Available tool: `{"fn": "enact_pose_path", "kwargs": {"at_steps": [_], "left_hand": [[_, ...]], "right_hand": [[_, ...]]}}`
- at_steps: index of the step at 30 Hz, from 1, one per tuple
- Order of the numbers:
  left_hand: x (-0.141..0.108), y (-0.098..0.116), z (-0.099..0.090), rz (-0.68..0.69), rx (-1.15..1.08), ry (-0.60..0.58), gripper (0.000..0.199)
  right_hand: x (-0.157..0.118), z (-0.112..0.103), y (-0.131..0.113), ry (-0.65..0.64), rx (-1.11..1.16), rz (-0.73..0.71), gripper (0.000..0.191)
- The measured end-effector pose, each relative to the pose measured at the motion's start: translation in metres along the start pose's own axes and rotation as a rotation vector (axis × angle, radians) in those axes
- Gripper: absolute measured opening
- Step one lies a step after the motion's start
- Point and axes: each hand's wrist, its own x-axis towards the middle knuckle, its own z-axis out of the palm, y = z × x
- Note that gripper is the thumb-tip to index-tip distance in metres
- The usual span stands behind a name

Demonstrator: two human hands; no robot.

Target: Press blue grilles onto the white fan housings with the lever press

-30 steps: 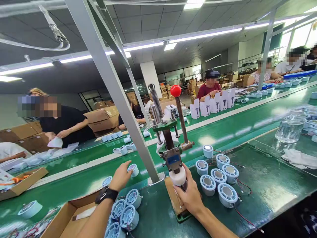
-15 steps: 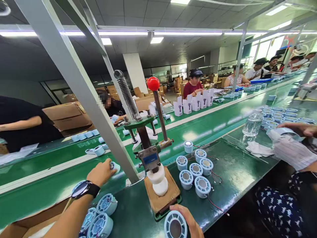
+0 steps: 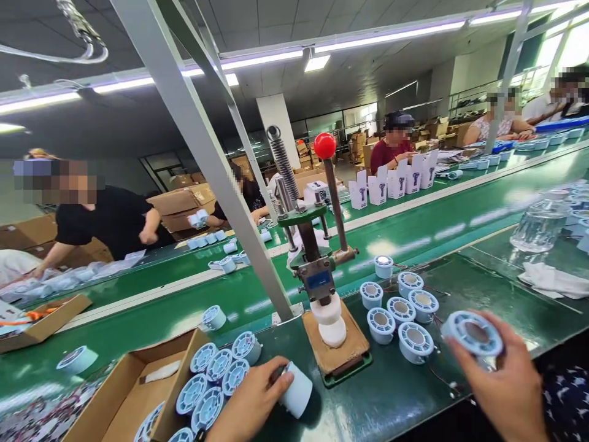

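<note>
Gripping one light blue housing each, the two hands in the head view flank a hand press [image 3: 319, 279] on the green counter [image 3: 350, 414]. The fingers of the left hand [image 3: 251, 399] are closed on the rim of a tilted housing [image 3: 298, 391], near the front left of the press base; whether this housing touches the counter cannot be told. The fingers of the right hand [image 3: 510, 380] are clasped round the side of a second housing [image 3: 473, 333], raised at the right, its slotted face and round grey center turned upward.

The press carries a red ball knob [image 3: 324, 145] on its lever and a coil spring [image 3: 284, 159]. An upper white block [image 3: 326, 311] sits directly above a lower white block [image 3: 332, 332], which stands on the brown base plate [image 3: 354, 350]. To the right of the press stand seven upright housings [image 3: 415, 341], some with thin wires. To its left, further housings [image 3: 208, 408] cluster beside an open cardboard box [image 3: 124, 393]. Beyond lies a green belt [image 3: 400, 239], with one housing [image 3: 214, 317] near the box. White cartons [image 3: 396, 185] stand on the far side, near a person in red [image 3: 384, 153].
</note>
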Motion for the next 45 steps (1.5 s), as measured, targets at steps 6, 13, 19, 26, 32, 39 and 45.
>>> {"fn": "enact_pose_path", "kwargs": {"at_steps": [6,13,19,26,32,39,45], "left_hand": [[-0.017,-0.014,-0.002,-0.008,-0.218,-0.027,0.056],[-0.040,-0.024,0.001,0.076,-0.361,-0.190,0.059],[-0.045,-0.017,-0.005,0.148,-0.499,-0.215,0.056],[-0.047,-0.016,-0.005,0.137,-0.485,-0.231,0.046],[-0.035,0.010,0.034,-0.196,-0.038,0.162,0.058],[-0.041,0.027,0.049,-0.355,0.171,0.162,0.065],[-0.062,-0.060,-0.042,-0.514,0.313,0.329,0.042]], "right_hand": [[0.087,0.007,0.079,-0.156,-0.338,-0.027,0.106],[0.057,0.003,0.029,-0.100,-0.340,-0.241,0.069],[-0.043,0.032,-0.058,-0.400,0.115,-0.449,0.025],[-0.095,0.058,-0.093,-0.646,0.364,-0.574,0.032],[-0.125,0.087,-0.075,-0.858,0.323,-0.585,0.036],[-0.172,0.123,-0.067,-1.044,0.236,-0.728,0.062],[-0.179,0.136,-0.065,-1.023,0.272,-0.782,0.050]]}}
